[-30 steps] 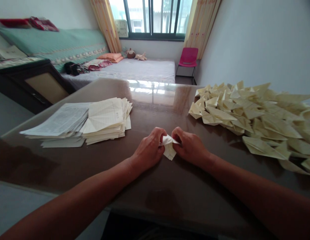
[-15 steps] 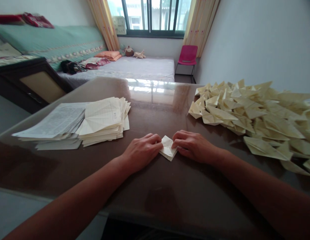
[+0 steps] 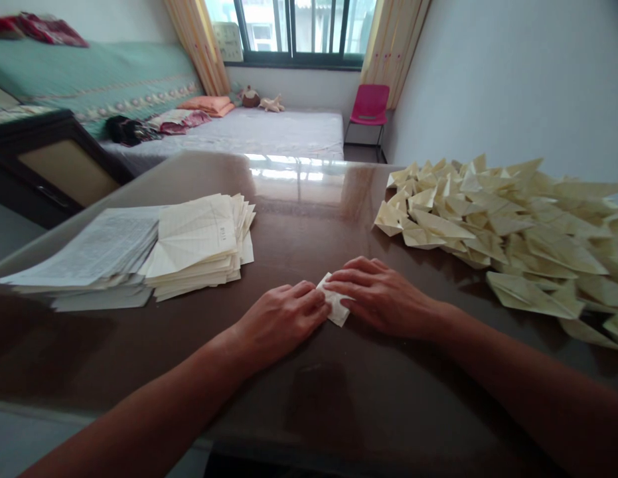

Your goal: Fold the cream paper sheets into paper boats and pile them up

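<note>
A small piece of folded paper, cream-white, lies flat on the brown tabletop in front of me. My left hand is closed, its thumb and curled fingers pressed on the paper's left edge. From the other side my right hand reaches across, fingers together and pressed down over the upper part of the paper. Those fingers hide much of its surface, so I cannot make out every fold. Only the lower corner and a bit of the top show.
On the left stand a stack of creased cream paper sheets and a stack of printed sheets. A large heap of folded paper shapes covers the right side of the glossy table. Beyond are a bed and a pink chair.
My right hand has slid left over the paper and now covers more of it. My left hand has moved slightly down and in. The view has shifted a little.
</note>
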`<state>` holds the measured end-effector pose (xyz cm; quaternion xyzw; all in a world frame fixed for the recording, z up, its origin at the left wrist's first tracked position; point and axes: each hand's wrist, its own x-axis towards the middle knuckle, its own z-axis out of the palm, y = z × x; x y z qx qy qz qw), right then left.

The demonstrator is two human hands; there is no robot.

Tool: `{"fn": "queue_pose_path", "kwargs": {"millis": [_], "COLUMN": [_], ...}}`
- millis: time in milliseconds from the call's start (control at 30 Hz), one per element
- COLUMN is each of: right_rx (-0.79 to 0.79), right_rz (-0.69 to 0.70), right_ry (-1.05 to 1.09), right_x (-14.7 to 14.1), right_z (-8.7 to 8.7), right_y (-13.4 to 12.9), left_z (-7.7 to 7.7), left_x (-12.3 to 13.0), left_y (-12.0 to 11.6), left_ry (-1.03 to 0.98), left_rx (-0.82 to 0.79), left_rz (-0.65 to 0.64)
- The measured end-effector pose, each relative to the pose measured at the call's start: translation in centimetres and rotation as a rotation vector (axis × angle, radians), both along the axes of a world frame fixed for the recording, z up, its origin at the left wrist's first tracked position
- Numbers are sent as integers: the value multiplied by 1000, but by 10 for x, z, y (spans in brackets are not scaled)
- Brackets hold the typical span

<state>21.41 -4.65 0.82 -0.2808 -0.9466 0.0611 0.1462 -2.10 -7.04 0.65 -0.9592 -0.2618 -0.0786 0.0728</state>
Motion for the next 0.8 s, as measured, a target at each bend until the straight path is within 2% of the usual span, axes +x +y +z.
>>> {"fn": "queue_pose_path", "kwargs": {"millis": [67,200,333,433,533,633,800], "right_rx": [-26,-62,-76,-82,-166,-194,-255], "right_rz": [41,-8,-31,-43,-7,35,4], "right_ry": [-31,-96,-57,96,205,186,178], "right_x": [-2,4,11,10,7,2,-3], "right_z": [-7,-16,-12,-6,-4,-5,-6], "right_y": [-2,2,12,15,13,9,6], "left_z": [-1,0,2,2,1,1,0], "left_x": [0,0,-1,-2,-2,-3,-4], "left_y": [-1,-1,1,1,2,3,4], "left_ry": [1,6,5,-12,-28,-29,-34], "left_rx": [29,33,19,5,-11,-9,7], "left_rz": [15,19,8,12,-3,-14,-15]}}
